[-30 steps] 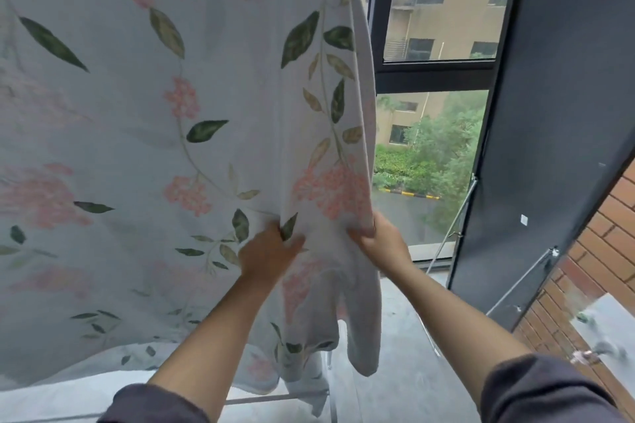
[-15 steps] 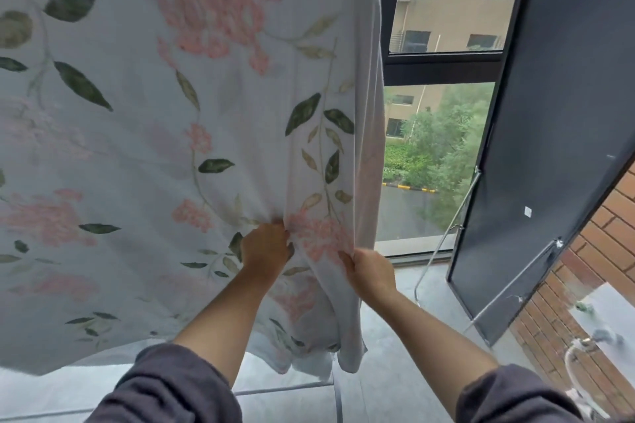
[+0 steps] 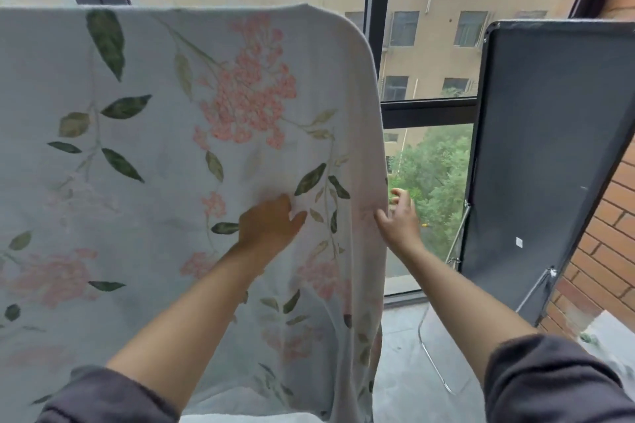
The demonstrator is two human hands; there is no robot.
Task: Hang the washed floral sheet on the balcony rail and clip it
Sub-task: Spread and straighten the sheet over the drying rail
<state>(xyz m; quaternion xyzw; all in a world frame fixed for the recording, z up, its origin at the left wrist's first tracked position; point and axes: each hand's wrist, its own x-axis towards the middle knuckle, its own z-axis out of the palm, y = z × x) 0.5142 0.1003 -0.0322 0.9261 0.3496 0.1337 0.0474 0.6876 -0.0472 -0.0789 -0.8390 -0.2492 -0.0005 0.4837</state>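
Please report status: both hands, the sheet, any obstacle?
Left hand presses flat on floral sheet. Right hand, fingers loose, at its right edge. Sheet draped, no clip seen. Dark panel stands apart on right.

A: Which view am I driving from?
B: Only my head camera. It looks forward and slightly down, close to the floral sheet (image 3: 154, 165) filling frame left, with the window (image 3: 429, 112) upper right.

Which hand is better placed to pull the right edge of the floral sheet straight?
Probably the right hand: it is open, just at the right edge of the floral sheet. The left hand lies flat on the cloth, further in.
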